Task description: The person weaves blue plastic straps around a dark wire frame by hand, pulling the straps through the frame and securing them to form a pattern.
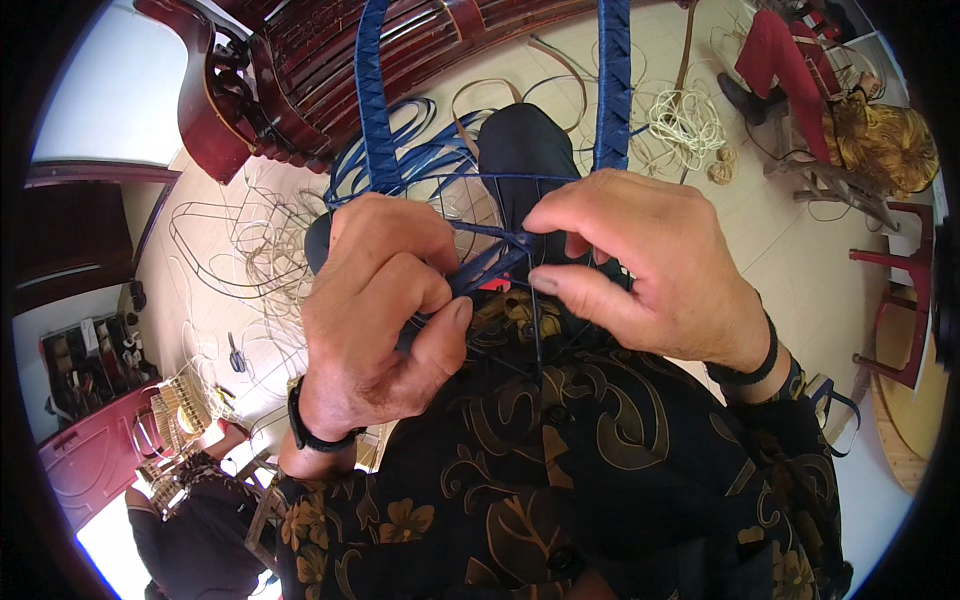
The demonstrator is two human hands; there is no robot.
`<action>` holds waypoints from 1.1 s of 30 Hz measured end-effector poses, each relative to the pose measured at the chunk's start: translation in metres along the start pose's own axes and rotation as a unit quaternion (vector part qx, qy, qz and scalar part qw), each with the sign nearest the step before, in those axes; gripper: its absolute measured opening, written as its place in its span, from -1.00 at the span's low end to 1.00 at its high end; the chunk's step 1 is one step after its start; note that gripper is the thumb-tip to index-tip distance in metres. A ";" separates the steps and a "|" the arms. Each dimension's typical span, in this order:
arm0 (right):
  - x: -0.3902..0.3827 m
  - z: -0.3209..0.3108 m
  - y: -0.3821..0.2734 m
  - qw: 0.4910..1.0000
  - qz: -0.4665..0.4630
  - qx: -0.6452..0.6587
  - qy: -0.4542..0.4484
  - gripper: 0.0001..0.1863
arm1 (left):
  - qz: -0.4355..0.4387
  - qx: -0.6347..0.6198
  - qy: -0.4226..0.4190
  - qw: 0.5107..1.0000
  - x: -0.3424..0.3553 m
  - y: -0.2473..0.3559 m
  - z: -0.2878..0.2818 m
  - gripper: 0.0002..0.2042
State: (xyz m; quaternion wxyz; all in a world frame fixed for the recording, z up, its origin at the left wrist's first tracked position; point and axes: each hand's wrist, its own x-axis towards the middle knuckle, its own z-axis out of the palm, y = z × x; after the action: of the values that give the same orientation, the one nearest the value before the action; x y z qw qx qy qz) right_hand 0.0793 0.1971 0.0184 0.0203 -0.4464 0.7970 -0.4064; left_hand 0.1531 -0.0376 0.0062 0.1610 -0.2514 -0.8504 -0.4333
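In front of my lap is a half-woven blue basket frame with thin crossing strands (470, 182) and two tall braided blue handles (614, 90). My left hand (385, 295) is closed at its left side, fingers curled around a bundle of flat blue strips (487, 264). These strips run right to a knot-like crossing (522, 240). My right hand (640, 265) is beside that crossing, its index finger and thumb apart, with the tips close to a thin blue strand (536, 320) that hangs down over my shirt. The left fingertips are partly hidden.
Coils of blue strip (405, 130) and tangled pale strands (260, 245) lie on the floor, with a cream bundle (685, 125) farther right. Scissors (237, 353) lie at left. A dark red wooden bench (330, 80) stands ahead. Other people sit at right (885, 140) and lower left (205, 535).
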 end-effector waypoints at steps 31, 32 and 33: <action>0.012 -0.001 -0.023 0.993 0.087 -0.080 -0.009 -0.94 | 0.095 0.186 0.117 0.971 0.016 0.016 -0.032 -0.73; 0.013 0.000 -0.021 0.994 0.107 -0.029 0.014 -0.89 | 0.077 0.146 0.142 0.976 0.013 0.012 -0.029 -0.75; 0.012 0.003 -0.018 0.991 0.128 0.022 0.037 -0.82 | 0.054 0.080 0.171 0.981 0.008 0.008 -0.021 -0.77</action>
State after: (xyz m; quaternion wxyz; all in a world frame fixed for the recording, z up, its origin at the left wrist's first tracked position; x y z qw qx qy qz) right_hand 0.0859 0.1815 0.0321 0.0526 -0.3251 0.8387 -0.4339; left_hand 0.1522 -0.0485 0.0275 0.3465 -0.2057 -0.8274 -0.3912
